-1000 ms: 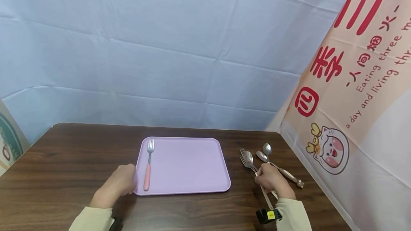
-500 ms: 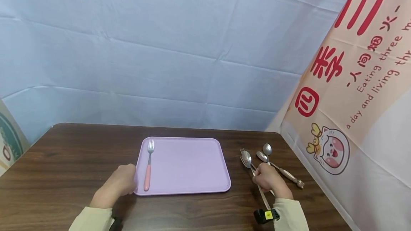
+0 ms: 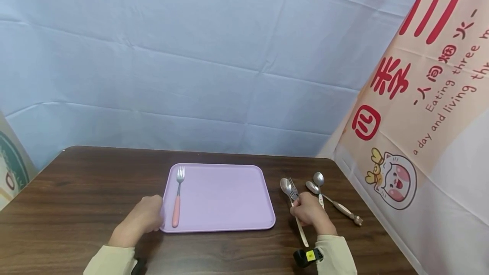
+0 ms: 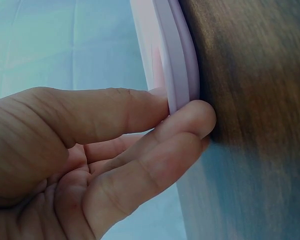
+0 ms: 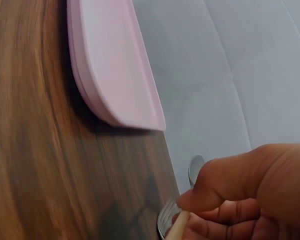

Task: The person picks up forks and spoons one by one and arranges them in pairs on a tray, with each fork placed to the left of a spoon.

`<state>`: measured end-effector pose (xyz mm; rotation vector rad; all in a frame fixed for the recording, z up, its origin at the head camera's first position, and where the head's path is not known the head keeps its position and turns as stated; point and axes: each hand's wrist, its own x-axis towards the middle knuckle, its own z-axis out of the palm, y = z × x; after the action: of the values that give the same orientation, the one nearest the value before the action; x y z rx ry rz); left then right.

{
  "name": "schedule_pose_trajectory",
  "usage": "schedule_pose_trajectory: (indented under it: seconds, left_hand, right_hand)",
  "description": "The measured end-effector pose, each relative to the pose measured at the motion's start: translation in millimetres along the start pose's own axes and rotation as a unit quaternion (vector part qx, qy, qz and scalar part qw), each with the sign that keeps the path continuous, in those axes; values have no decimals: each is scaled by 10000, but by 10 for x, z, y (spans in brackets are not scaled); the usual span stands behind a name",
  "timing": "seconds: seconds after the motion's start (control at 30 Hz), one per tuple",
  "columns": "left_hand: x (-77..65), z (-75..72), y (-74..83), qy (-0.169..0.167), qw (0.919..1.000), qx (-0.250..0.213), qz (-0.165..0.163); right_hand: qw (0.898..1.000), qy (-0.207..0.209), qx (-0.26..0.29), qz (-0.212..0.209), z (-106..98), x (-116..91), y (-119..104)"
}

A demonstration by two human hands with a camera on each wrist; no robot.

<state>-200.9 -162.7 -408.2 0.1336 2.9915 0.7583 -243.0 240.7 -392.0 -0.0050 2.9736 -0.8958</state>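
Observation:
My left hand (image 3: pixel 143 214) pinches the near left corner of a lilac tray (image 3: pixel 225 198); in the left wrist view, the thumb is on the inside of the tray's rim (image 4: pixel 176 60) and the fingers are on the outside. On the tray's left side lies a fork with a pink handle (image 3: pixel 176 211). Right of the tray, my right hand (image 3: pixel 310 212) pinches the pale handle of a spoon (image 3: pixel 285 186), its bowl pointing away from me. Just right of that bowl show the tines of a metal fork (image 3: pixel 293 189); my fingers hide most of its handle.
Two more spoons lie crossed right of my right hand, one with a speckled or lettered handle (image 3: pixel 321 201), the other with a figure-tipped handle (image 3: pixel 344 210). A pale cloth (image 3: pixel 191 75) hangs behind the dark wooden table (image 3: pixel 95 181); a printed cloth (image 3: pixel 420 139) hangs at right.
My right hand has moved left with the spoon. The spoon's bowl, earlier lying over the fork, is now to the left of its tines. My left hand and the tray stay in place.

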Motion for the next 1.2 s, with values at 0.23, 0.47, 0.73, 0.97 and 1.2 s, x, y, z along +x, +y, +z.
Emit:
schedule_pose_trajectory:
  seconds: [0.23, 0.47, 0.73, 0.97, 1.2]
  left_hand:
    - [5, 8, 4, -17, 10000, 21, -22]
    - [11, 10, 1, 9, 10000, 22, 1]
    - [12, 7, 13, -2, 10000, -55, -28]
    - [3, -3, 7, -30, 10000, -24, -64]
    - [-5, -14, 6, -52, 9999, -52, -89]
  right_hand:
    - [9999, 82, 109, -85, 109, 36, -136]
    - [9999, -41, 129, -86, 200, 83, -293]
    - [9981, -131, 477, -380, 311, 112, -417]
    - [9968, -160, 686, -372, 424, 152, -472]
    - [9965, -206, 723, -365, 535, 197, -573]
